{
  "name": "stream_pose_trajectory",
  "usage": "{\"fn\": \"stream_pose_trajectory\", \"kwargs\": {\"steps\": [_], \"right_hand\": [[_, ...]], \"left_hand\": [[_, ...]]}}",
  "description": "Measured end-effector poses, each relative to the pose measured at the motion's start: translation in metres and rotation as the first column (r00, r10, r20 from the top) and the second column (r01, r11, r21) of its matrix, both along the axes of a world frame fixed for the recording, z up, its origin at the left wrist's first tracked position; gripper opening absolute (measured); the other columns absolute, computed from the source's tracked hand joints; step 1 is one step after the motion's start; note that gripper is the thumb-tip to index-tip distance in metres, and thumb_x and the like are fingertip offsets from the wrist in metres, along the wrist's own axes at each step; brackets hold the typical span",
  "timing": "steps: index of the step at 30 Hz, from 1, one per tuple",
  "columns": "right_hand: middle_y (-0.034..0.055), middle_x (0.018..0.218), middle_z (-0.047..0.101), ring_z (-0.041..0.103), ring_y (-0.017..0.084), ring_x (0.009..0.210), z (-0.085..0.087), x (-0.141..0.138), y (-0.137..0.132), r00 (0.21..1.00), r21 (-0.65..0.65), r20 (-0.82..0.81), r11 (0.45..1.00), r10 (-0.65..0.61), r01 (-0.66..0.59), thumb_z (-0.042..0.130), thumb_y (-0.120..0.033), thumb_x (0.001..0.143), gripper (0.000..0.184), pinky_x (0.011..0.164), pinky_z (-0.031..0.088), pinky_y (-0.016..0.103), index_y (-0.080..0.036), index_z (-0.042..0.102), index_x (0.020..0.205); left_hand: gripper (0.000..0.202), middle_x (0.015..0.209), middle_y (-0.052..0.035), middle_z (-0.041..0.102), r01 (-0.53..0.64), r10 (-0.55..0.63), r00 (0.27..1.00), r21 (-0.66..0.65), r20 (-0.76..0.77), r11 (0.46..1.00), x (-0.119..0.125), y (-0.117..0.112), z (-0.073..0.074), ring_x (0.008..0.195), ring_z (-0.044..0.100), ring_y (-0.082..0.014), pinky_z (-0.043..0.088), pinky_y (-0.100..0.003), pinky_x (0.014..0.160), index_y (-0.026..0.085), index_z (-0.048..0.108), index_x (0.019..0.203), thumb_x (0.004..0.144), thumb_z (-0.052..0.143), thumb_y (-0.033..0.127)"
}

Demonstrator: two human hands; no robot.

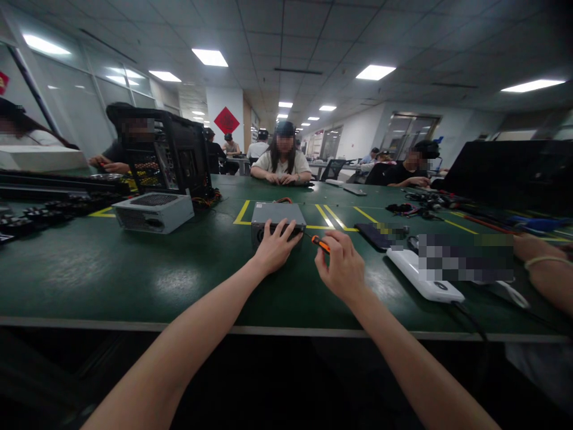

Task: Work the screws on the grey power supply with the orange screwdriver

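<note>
A grey metal computer power supply (278, 211) lies in front of me on the green table, with a bundle of coloured wires at its far side. My left hand (274, 249) rests against its near face, fingers spread over the front and upper edge. In my right hand (342, 266) is a screwdriver (320, 243) with an orange and black handle, pinched between thumb and fingers. Its thin shaft points left, at the right side of the power supply. Whether the tip touches a screw is too small to tell.
A second power supply (154, 212) and an open black computer case (168, 152) stand to the left. On the right lie a white power bank (423, 276), a dark phone-like slab (375, 236) and cables. Another person's hand (544, 257) reaches in there. A person (281, 158) sits opposite.
</note>
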State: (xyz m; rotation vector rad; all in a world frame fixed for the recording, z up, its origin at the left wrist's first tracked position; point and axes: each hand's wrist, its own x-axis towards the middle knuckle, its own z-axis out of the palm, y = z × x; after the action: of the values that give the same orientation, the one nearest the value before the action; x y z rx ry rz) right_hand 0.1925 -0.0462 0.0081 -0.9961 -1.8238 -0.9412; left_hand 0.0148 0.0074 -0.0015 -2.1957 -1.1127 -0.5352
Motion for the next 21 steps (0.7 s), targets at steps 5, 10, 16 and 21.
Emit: {"fn": "stream_pose_trajectory", "kwargs": {"steps": [5, 10, 16, 21], "right_hand": [[0.0000, 0.070, 0.058, 0.049, 0.011, 0.051, 0.001, 0.000, -0.001, 0.990, 0.061, 0.063, 0.991, -0.126, 0.122, 0.049, -0.033, 0.082, 0.021, 0.050, 0.032, 0.024, -0.019, 0.047, 0.097], [0.0060, 0.089, 0.058, 0.056, 0.015, 0.068, 0.002, 0.001, 0.003, 0.989, -0.091, -0.121, 0.993, -0.082, 0.071, 0.042, -0.033, 0.083, 0.020, 0.055, 0.039, 0.024, -0.018, 0.045, 0.097], [0.0044, 0.087, 0.052, 0.054, 0.016, 0.076, 0.013, 0.012, 0.009, 0.856, -0.086, -0.510, 0.985, 0.083, -0.147, 0.046, -0.030, 0.079, 0.019, 0.067, 0.045, 0.031, -0.020, 0.043, 0.094], [-0.0002, 0.082, 0.050, 0.052, 0.012, 0.069, 0.034, 0.020, 0.056, 0.349, -0.263, -0.934, 0.801, -0.073, -0.538, 0.051, -0.023, 0.070, 0.030, 0.063, 0.046, 0.029, -0.022, 0.037, 0.097]], "left_hand": [[0.045, 0.139, -0.0084, 0.028, -0.006, 0.006, 1.000, -0.017, 0.001, 1.000, 0.000, 0.000, -0.001, 0.126, 0.024, -0.0292, 0.017, -0.058, 0.100, 0.029, 0.039, 0.127, 0.083, 0.038, 0.019], [0.046, 0.139, -0.0091, 0.029, -0.010, 0.009, 1.000, -0.014, -0.014, 1.000, 0.000, -0.002, 0.002, 0.126, 0.024, -0.0291, 0.018, -0.057, 0.100, 0.027, 0.038, 0.128, 0.083, 0.036, 0.018], [0.046, 0.139, -0.0089, 0.028, -0.022, 0.021, 0.999, -0.035, -0.029, 0.999, 0.000, -0.003, 0.005, 0.126, 0.025, -0.0295, 0.018, -0.057, 0.100, 0.027, 0.038, 0.128, 0.083, 0.037, 0.019], [0.043, 0.139, -0.0077, 0.028, -0.002, 0.003, 1.000, -0.038, 0.008, 0.999, 0.000, -0.002, 0.003, 0.127, 0.023, -0.0289, 0.017, -0.058, 0.100, 0.029, 0.041, 0.126, 0.084, 0.037, 0.020]]}}
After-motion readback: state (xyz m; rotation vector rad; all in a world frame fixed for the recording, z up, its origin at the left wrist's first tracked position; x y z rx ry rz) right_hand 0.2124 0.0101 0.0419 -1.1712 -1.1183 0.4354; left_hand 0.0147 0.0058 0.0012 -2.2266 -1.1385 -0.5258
